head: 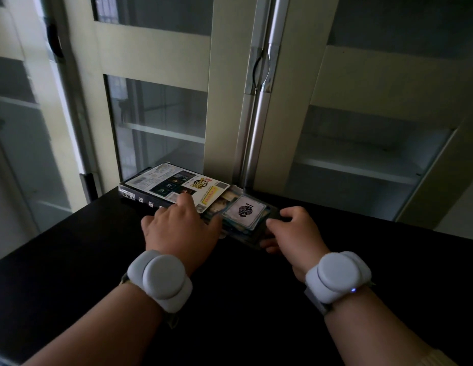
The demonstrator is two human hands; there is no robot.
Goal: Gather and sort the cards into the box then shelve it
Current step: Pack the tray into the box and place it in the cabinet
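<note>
The step in hand looks like sliding the inner tray of cards into the card box; doing it well means keeping the tray level and square to the sleeve's open end, bracing the sleeve so that it is not skating away across the table, and pushing evenly from the tray's outer end so that no card is lifting or catching on the sleeve's edge.

The card box (174, 184) is lying flat on the black table (98, 247), near its far edge, just in front of the glass-door cabinet (156, 83); the tray (256, 228) is sticking out of the box's right end, with a stack of cards (244, 211) showing in it, the top card lying back up.

The left hand (181, 225) is resting on the box's near right corner, fingers loosely bent and pressing down, curled round nothing that I can see; the right hand (296, 233) is gripping the tray's outer end, fingers curled over the far edge and thumb under the near edge; both wrists are wearing grey wristbands (161, 280).
</note>
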